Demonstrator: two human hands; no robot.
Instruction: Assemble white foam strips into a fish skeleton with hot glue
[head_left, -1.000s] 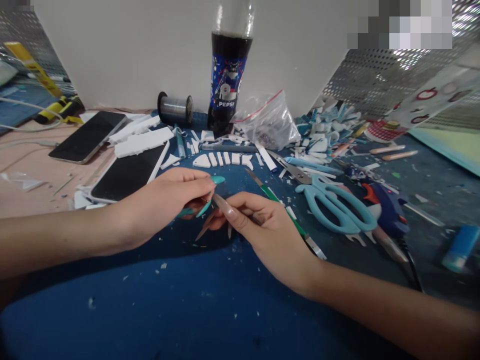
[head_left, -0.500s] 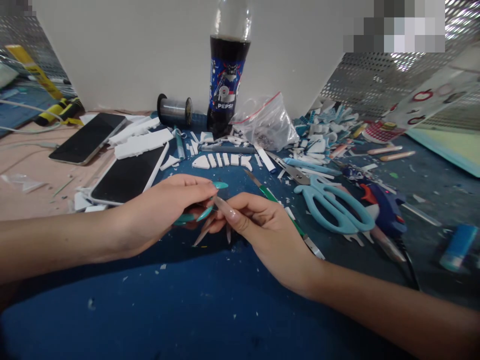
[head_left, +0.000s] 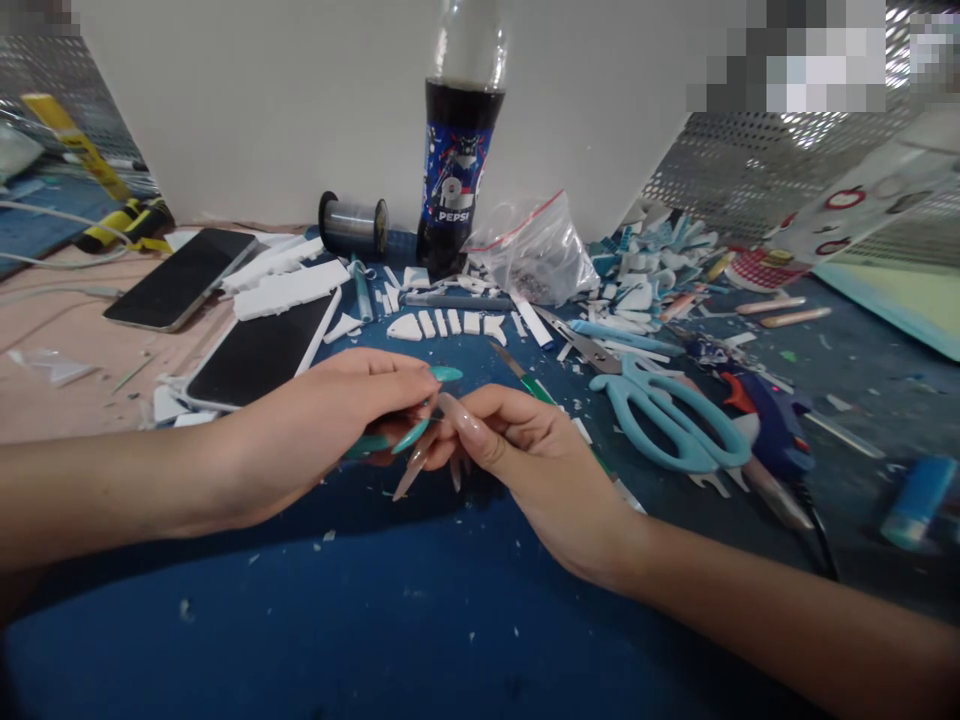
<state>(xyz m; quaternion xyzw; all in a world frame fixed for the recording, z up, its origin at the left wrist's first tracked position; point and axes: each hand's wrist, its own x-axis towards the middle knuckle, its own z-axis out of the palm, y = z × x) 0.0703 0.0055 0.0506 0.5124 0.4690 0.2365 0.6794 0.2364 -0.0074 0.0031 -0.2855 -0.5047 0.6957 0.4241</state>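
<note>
My left hand [head_left: 360,410], with long turquoise nails, is closed in a pinch at the middle of the view. Its fingertips meet those of my right hand [head_left: 510,430], whose long nails are pale pink. That hand pinches too, thumb against fingers. Whatever sits between the fingertips is too small or hidden to make out. Just beyond them, white cut pieces in a fish-skeleton shape [head_left: 446,324] lie in a row on the blue mat [head_left: 420,620]. A green-handled craft knife [head_left: 536,388] lies behind my right hand, partly covered by it.
Blue-handled scissors [head_left: 667,415] and a dark blue glue gun [head_left: 772,425] lie on the right. A Pepsi bottle [head_left: 459,170], a spool of clear line [head_left: 352,226] and a zip bag [head_left: 540,255] stand behind. Two phones [head_left: 184,278] and white foam strips [head_left: 289,288] are on the left.
The view has shifted slightly. Both hands keep their pinch, fingertips together, with only a small movement of the fingers.
</note>
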